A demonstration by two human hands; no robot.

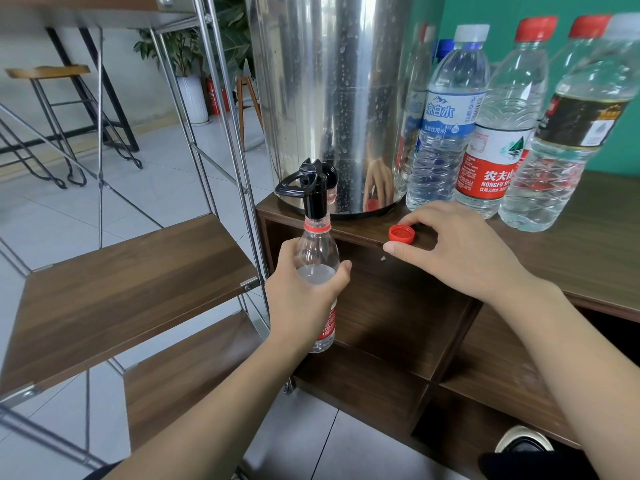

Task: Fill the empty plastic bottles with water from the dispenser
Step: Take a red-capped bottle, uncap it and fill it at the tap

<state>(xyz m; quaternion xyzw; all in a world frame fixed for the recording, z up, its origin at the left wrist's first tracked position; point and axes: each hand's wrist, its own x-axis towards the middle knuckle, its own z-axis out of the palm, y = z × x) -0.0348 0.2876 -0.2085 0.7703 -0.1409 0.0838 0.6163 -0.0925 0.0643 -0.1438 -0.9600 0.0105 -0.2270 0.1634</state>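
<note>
My left hand (304, 296) has its fingers and thumb curled round the middle of a clear plastic bottle with a red label and red neck ring (317, 258), holding it upright in front of the cabinet's edge, at the near left of the counter. The bottle's open mouth sits right under the black plastic tap (313, 192) of the tall polished steel water dispenser (332, 98), the spout reaching into the neck. A water line shows just above my fingers, in the bottle's upper half.

My right hand (457, 251) rests on the dark wood-grain cabinet top (595, 244), fingers bent, fingertips pinching a red screw cap (401, 234) that lies on the wood just right of the tap; the thumb stretches along the counter's near edge.

Right of the dispenser, at the far side of the counter, stand a blue-labelled clear bottle with a white cap (446, 119), a red-labelled clear bottle with a red cap (498, 133) and a black-labelled clear bottle with a pale cap (568, 133), close together, with more bottles behind. To the left stands a steel-framed rack with wood-grain shelves (138, 282).
</note>
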